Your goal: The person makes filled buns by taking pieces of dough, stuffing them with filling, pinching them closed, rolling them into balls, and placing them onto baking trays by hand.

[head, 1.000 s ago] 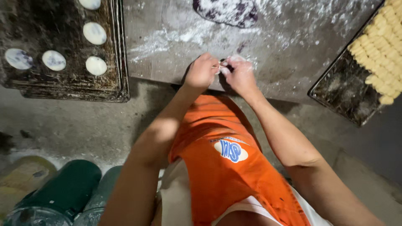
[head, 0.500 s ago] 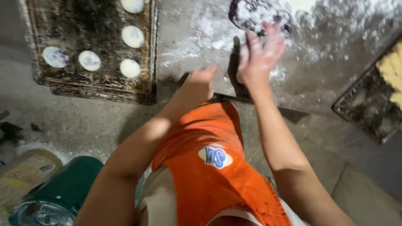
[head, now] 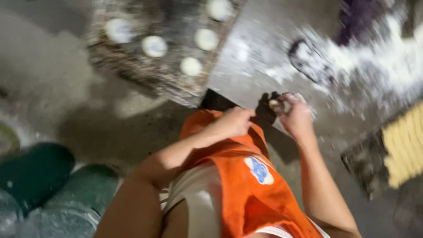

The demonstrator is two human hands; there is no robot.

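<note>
Hands meet at the near edge of a flour-dusted metal worktable, seen from above and blurred by motion. We take that table as our landmark.

Our right hand hovers over the table's near edge, fingers curled around a small pale lump of dough that shows at the fingertips. Our left hand sits just beside it, off the table's near edge and over our orange apron; its fingers are bent inward in a loose fist, and we cannot tell whether it holds anything.

On the table, beyond the right hand, lies a dark oval patch ringed with flour; its kind is too blurred to tell. A thick drift of white flour spreads across the far right of the table, with a purple shape at the table's far edge.

Left of the table rests a dark, worn baking tray carrying several small round white dough pieces set well apart from one another. Right of the table, another dark tray holds rows of yellow pieces.

Below the table, on the grey floor to the left, stand dark green rounded containers.
</note>
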